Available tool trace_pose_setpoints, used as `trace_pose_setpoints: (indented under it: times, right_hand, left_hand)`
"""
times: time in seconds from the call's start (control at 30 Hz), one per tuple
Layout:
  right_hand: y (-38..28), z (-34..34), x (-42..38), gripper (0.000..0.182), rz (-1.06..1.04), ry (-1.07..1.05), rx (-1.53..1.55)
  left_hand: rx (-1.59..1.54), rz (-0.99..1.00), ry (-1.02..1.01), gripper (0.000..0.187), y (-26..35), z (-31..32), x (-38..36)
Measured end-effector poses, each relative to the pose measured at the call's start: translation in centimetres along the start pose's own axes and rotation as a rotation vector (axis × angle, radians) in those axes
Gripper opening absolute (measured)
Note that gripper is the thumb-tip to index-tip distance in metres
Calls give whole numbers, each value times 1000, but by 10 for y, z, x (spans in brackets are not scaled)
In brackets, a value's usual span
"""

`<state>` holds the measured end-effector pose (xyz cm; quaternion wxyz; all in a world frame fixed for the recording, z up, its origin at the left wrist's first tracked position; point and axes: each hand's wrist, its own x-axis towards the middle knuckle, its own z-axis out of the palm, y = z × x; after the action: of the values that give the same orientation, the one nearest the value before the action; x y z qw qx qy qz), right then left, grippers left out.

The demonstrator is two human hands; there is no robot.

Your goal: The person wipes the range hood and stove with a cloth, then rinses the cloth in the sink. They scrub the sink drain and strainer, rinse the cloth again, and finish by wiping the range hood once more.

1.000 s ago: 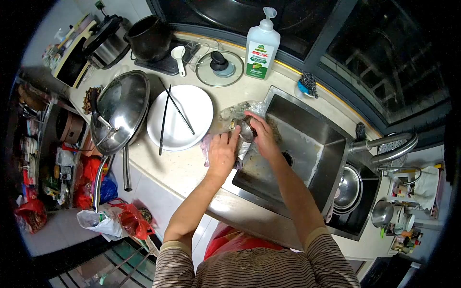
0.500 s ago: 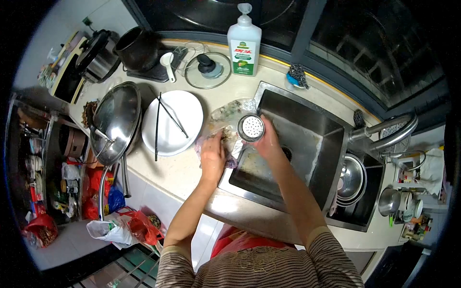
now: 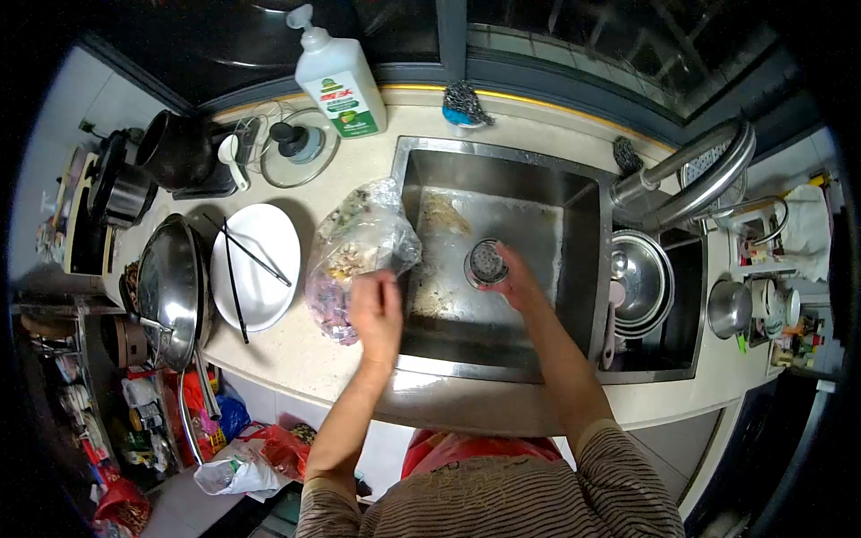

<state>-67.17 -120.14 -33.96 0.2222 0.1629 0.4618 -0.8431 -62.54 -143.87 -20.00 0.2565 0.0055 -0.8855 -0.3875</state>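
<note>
Over the large sink basin (image 3: 502, 336), my right hand (image 3: 518, 280) grips a round metal sink strainer (image 3: 487, 260) by its side, with the perforated face turned up. Left of the basin, a clear plastic bag (image 3: 336, 269) of food scraps lies on the counter. My left hand (image 3: 375, 314) is at the bag's sink-side edge, fingers curled closed, apparently on the plastic; the fingertips are partly hidden. Wet brownish residue (image 3: 439, 215) is on the basin floor along its left side.
A white bowl (image 3: 269, 300) with black chopsticks (image 3: 235, 287) across it stands beside a lidded wok (image 3: 170, 278). Behind are a soap bottle (image 3: 345, 90), a glass lid (image 3: 318, 161) and a steel-wool scrubber (image 3: 466, 103). The faucet (image 3: 691, 193) rises near a smaller basin holding metal bowls (image 3: 662, 287).
My right hand has moved the strainer from beside the bag to over the basin. My left hand's fingers have curled in at the bag. The view has shifted to the right.
</note>
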Motion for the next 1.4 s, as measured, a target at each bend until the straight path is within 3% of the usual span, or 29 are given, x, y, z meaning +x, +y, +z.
trace_pose_setpoints:
  times: [0.1, 0.2, 0.3, 0.4, 0.53, 0.67, 0.77, 0.87, 0.97, 1.0, 1.1, 1.4]
  right_hand:
    - [-22, 36, -19, 43, -13, -113, 89]
    - [-36, 66, -25, 41, -9, -200, 67]
    - [-38, 82, -24, 41, -11, -213, -77]
    - [-45, 90, -22, 45, 11, -140, -412]
    - [-59, 102, -33, 53, 50, -208, -553]
    - [-50, 104, -33, 55, 120, -231, -530]
    - [-46, 106, -32, 55, 154, -301, -453]
    - [-38, 114, -38, 53, 130, -295, -287]
    - [-33, 123, -41, 49, 110, -276, -217]
    - [-32, 122, -39, 47, 138, -266, -207]
    - [-20, 115, -28, 46, 183, -285, -225]
    - [-16, 142, -38, 46, 418, -267, -15]
  left_hand:
    - [-118, -146, -186, 18, 24, 33, -10]
    - [30, 9, -268, 57, 44, 52, -4]
    - [100, -199, -404, 52, 47, 61, 5]
    - [126, -283, -396, 42, 36, 64, 10]
    - [-75, -364, -259, 26, 24, 62, 3]
    - [-119, -503, -240, 15, 12, 55, -4]
    - [-51, -483, -225, 11, 3, 49, -10]
    - [-182, -445, -121, 9, 4, 45, -15]
    - [-276, -566, -232, 16, 9, 29, -15]
    - [-404, -782, -294, 21, 8, 25, -14]
    - [-319, -314, -75, 23, 8, 15, -9]
    - [61, -141, -341, 22, 25, -11, 6]
